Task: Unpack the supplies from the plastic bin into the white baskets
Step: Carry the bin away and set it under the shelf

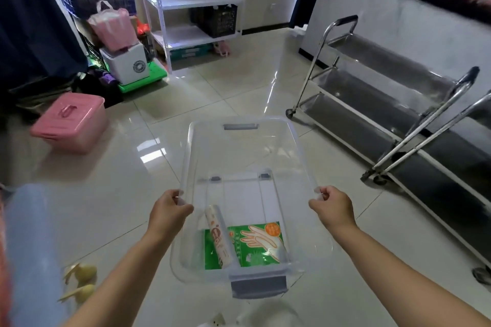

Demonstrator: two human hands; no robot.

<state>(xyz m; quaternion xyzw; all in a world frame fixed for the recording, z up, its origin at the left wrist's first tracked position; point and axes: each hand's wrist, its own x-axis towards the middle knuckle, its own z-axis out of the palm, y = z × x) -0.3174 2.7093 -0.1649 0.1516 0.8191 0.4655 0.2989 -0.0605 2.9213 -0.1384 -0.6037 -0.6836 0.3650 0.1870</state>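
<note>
Bin: clear plastic bin, lidless, held above the tiled floor, near end tipped down toward the person.
Contents, counted: 2 items. One paper-wrapped roll; one green glove packet. Both lie at the near end of the bin, the roll lying across the packet's left part.
Left hand: left hand curled over the left rim, gripping it.
Right hand: right hand curled over the right rim, pinching it.
Step in hand (judgement): carrying or repositioning the bin; unpacking not finished, two supplies remain inside.
White baskets: none clearly in view; a white shape at the bottom edge is too blurred to identify.
Next move calls for (judgement): set the bin down level near the baskets, free one hand, lift out the roll first since it overlaps the packet.
Surroundings, counted: 1 pink lidded box; 1 white shelf rack; 1 steel trolley, tiers bare; 2 dark crates, one on the rack.
</note>
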